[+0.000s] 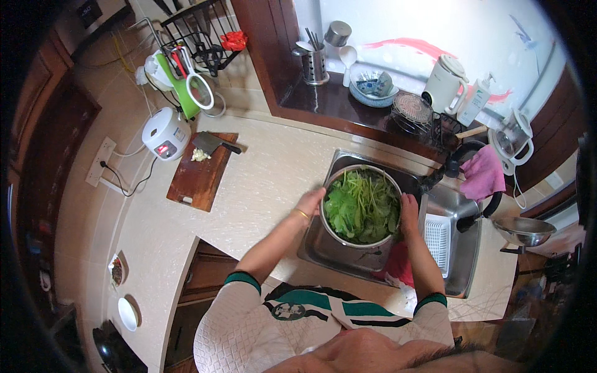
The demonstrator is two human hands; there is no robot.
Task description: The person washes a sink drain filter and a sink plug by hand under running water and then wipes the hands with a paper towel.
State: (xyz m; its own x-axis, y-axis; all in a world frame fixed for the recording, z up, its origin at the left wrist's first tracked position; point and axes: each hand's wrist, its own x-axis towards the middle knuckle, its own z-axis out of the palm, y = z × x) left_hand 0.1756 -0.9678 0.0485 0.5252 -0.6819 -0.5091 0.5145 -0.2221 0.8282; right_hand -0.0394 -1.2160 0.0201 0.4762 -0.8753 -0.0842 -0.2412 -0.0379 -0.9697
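Note:
Both my hands grip a round metal pot (345,243) by its opposite sides, over the left basin (322,249) of a steel double sink. My left hand (311,203) is at its left rim, with a gold bangle on the wrist. On the opposite side my right hand (409,212) has hold of the pot. Leafy greens (361,203) with thin stems fill it nearly to the rim. Whether the pot touches the basin floor, I cannot tell. Beneath my right forearm lies a red cloth or bag (399,265), partly hidden.
A wooden cutting board (196,179) holds a cleaver (208,142) and chopped garlic (201,155). Behind it stands a white rice cooker (166,134). The black faucet (451,165), draped with a pink cloth (483,172), rises by the right basin, where a white plastic rack (437,245) sits. A steel pan (524,231) is farther right.

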